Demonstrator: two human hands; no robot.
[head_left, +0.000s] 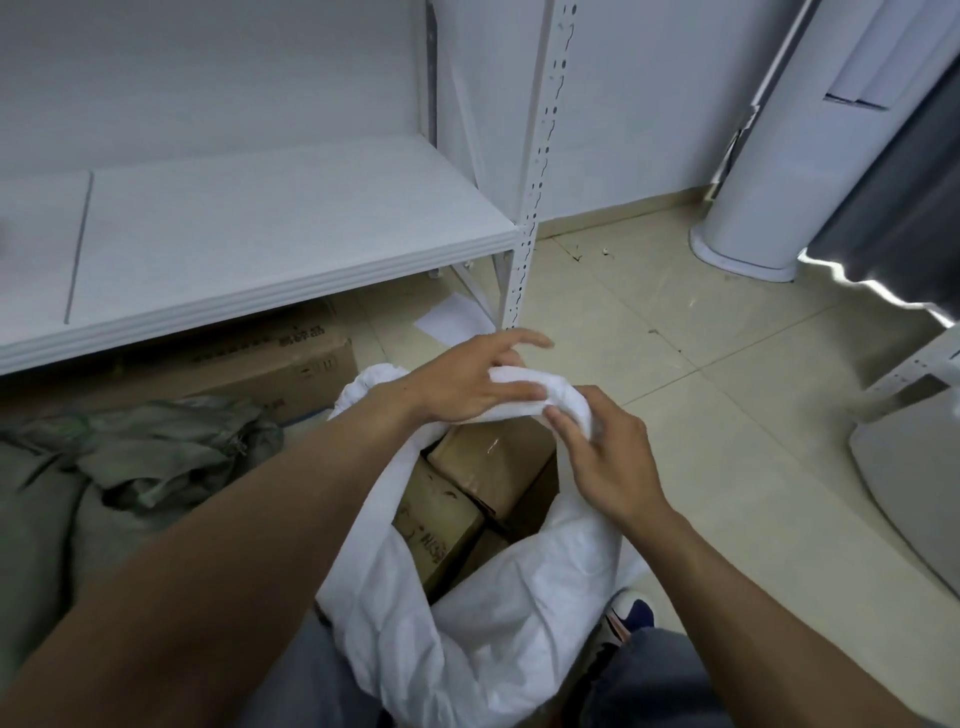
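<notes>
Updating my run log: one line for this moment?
left hand grips rim | right hand pinches rim | white sack open, cardboard boxes inside

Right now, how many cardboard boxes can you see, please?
3: an upper box and a lower box inside the white sack, a third box under the shelf; others may be hidden.

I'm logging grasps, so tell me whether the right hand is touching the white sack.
Touching. The head view shows the right hand pinching the rolled rim of the white sack between thumb and fingers, with no gap between them.
</notes>
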